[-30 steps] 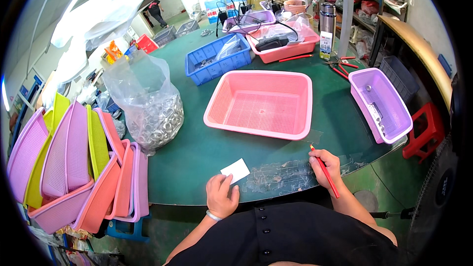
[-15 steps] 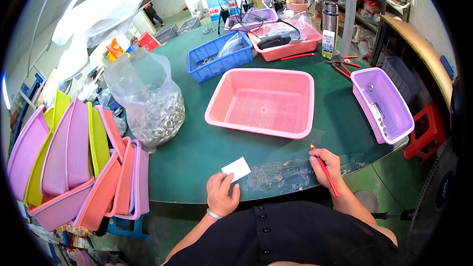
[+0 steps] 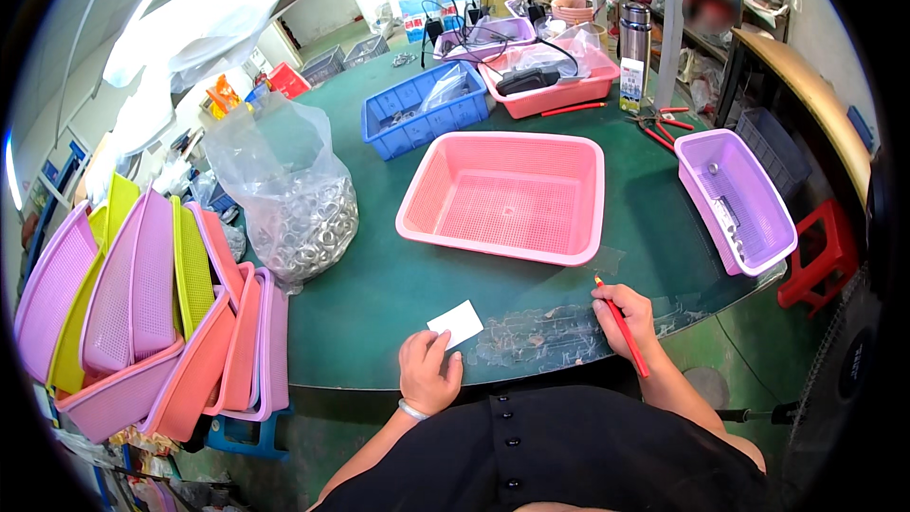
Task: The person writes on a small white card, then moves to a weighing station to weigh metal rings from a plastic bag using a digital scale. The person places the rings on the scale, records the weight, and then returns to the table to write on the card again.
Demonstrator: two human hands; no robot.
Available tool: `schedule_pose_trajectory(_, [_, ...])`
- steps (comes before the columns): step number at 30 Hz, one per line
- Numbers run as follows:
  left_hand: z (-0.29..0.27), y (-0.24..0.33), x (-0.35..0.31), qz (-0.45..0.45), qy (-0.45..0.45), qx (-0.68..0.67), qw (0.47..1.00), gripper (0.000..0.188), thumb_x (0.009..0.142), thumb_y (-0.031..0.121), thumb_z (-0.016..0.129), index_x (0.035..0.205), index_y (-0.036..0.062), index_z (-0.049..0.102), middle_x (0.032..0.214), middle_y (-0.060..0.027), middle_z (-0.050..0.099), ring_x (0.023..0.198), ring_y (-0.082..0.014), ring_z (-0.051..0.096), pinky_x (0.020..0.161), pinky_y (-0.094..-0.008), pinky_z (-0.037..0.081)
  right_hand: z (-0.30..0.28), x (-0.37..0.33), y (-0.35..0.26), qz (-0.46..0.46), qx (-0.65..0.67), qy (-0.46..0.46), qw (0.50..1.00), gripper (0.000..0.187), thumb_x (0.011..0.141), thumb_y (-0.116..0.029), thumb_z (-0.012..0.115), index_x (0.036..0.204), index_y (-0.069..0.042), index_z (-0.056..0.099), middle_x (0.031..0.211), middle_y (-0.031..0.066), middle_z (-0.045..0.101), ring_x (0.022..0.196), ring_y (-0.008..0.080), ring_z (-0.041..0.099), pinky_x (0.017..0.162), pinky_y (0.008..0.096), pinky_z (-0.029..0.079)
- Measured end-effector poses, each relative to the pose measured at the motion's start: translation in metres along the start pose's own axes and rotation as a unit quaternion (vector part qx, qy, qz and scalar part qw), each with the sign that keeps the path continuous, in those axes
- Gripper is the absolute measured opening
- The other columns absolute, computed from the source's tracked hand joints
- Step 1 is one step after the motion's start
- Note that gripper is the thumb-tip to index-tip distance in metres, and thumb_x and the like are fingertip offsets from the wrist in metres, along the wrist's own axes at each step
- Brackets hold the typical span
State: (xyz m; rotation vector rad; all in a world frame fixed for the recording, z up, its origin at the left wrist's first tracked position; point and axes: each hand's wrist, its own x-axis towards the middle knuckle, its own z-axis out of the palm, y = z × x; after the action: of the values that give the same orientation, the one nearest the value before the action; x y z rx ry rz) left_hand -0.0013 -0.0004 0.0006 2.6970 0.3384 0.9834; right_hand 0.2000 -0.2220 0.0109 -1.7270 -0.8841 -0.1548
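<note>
My left hand (image 3: 429, 372) rests at the near edge of the green table, its fingers lying on the corner of a small white card (image 3: 459, 323) and its thumb apart. To the right, my right hand (image 3: 628, 319) is closed around a red pencil (image 3: 629, 341), held at a slant with its tip pointing up and away from me. Beyond both hands stands a pink mesh basket (image 3: 508, 199) with nothing in it. Left of it, a clear plastic bag (image 3: 294, 218) holds many metal rings.
Stacked purple, green and coral baskets (image 3: 142, 294) stand at the left. A purple basket (image 3: 697, 199) sits at the table's right edge, with red-handled pliers (image 3: 658, 138) behind it. Farther back are a blue crate (image 3: 431, 123), a pink basket (image 3: 569, 95) and a steel flask (image 3: 634, 38).
The person in the far background is gone from the doorway. My hands, the card and the pencil have hardly moved.
</note>
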Motion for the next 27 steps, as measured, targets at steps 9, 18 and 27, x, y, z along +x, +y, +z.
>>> schedule_pose_trajectory(9, [-0.0003, 0.0009, 0.0005, -0.006, -0.011, 0.0, 1.0, 0.034, 0.065, 0.009, 0.062, 0.097, 0.0025, 0.056, 0.094, -0.0134, 0.05, 0.087, -0.032, 0.049, 0.076, -0.0393, 0.039, -0.0006, 0.0012, -0.0009, -0.022, -0.004, -0.012, 1.0, 0.014, 0.071, 0.003, 0.06, 0.085, 0.0, 0.06, 0.066, 0.0085, 0.054, 0.056, 0.0177, 0.053, 0.052, 0.0252, 0.042])
schedule_pose_trajectory(18, [-0.0004, 0.0014, 0.002, -0.009, -0.019, 0.005, 1.0, 0.034, 0.065, 0.009, 0.062, 0.098, 0.0023, 0.056, 0.093, -0.0135, 0.05, 0.087, -0.0319, 0.049, 0.076, -0.039, 0.039, -0.0013, 0.0014, -0.0016, -0.005, -0.001, -0.005, 1.0, 0.018, 0.071, 0.005, 0.058, 0.088, 0.001, 0.062, 0.061, 0.0068, 0.051, 0.052, 0.0148, 0.049, 0.05, 0.0248, 0.039])
schedule_pose_trajectory(27, [0.0009, 0.0014, 0.003, -0.009, -0.019, 0.005, 1.0, 0.034, 0.064, 0.009, 0.062, 0.098, 0.0026, 0.056, 0.093, -0.0132, 0.049, 0.087, -0.0316, 0.049, 0.076, -0.0388, 0.04, -0.0024, -0.0004, 0.0017, 0.022, 0.015, 0.003, 1.0, 0.017, 0.072, 0.005, 0.057, 0.087, 0.001, 0.062, 0.061, 0.0051, 0.048, 0.051, 0.012, 0.046, 0.049, 0.0234, 0.037])
